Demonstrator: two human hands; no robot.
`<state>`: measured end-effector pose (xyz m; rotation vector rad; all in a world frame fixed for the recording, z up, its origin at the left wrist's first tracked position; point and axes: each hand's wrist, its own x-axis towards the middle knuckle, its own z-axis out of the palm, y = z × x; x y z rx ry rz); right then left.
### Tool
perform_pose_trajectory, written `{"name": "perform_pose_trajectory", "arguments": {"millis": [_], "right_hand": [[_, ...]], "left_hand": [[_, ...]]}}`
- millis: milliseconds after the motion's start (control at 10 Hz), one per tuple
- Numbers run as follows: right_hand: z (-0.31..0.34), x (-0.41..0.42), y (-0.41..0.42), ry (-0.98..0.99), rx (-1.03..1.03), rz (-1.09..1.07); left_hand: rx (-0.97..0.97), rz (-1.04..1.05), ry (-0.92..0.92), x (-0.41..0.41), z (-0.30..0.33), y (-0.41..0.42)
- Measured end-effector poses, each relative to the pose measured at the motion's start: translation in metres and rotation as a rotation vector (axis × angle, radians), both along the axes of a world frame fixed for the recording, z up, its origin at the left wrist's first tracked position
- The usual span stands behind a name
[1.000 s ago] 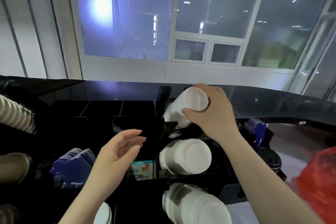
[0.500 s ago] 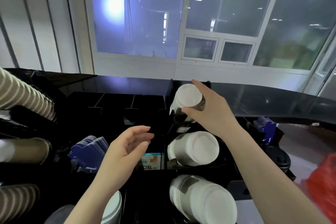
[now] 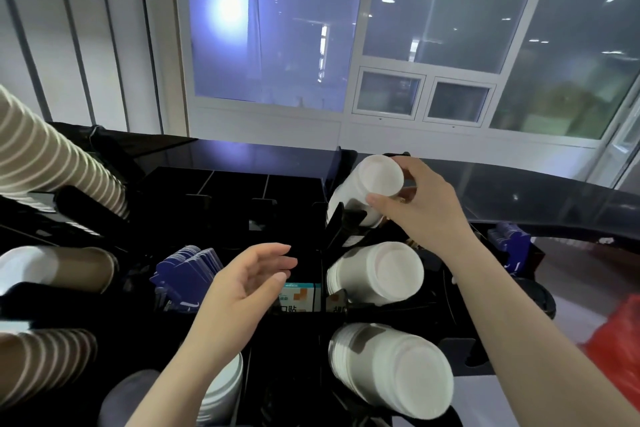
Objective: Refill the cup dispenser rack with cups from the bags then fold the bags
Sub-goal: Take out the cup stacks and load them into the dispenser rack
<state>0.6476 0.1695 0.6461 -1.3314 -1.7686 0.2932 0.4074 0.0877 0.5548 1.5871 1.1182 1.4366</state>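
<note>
R hand (image 3: pixel 420 210) grips the end of a white cup stack (image 3: pixel 367 189) at the top slot of the black dispenser rack (image 3: pixel 242 215): thumb under the stack's end, fingers (image 3: pixel 403 163) curled over the top, cup bottoms facing the camera, stack tilted and resting in the slot. L hand (image 3: pixel 244 282) hovers mid-rack w/ palm turned in, fingers relaxed and slightly spread, holding nothing, just in front of a teal-and-orange label box (image 3: pixel 299 295).

Below the held stack, 2 more white stacks lie in the rack's right column: middle stack (image 3: pixel 379 274) and lower stack (image 3: pixel 394 369), both w/ bottoms toward the camera. On the rack's left side, brown striped cup stacks: upper one (image 3: pixel 52 163) slanting up-left, a brown one w/ white end (image 3: pixel 52 269) mid-left, another striped one (image 3: pixel 41 362) lower-left. Blue sleeves (image 3: pixel 188 269) stand near the L hand; a second blue bunch (image 3: pixel 509 243) is at far right. Red plastic bag (image 3: pixel 620 347) at the right edge. White lidded cups (image 3: pixel 221 388) sit under the L forearm. Rack sits on a glossy black desk (image 3: pixel 519 191).
</note>
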Motion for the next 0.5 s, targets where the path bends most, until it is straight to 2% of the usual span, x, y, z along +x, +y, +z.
{"name": "perform_pose_trajectory", "arguments": {"millis": [300, 500], "right_hand": [[-0.0058, -0.0016, 0.003, -0.052, 0.015, -0.101], [-0.0057, 0.0061, 0.0073, -0.076, -0.013, -0.044]], "left_hand": [[0.002, -0.01, 0.0, 0.0013, -0.0005, -0.0013], [-0.005, -0.01, 0.009, 0.0049, -0.0003, 0.0011]]}}
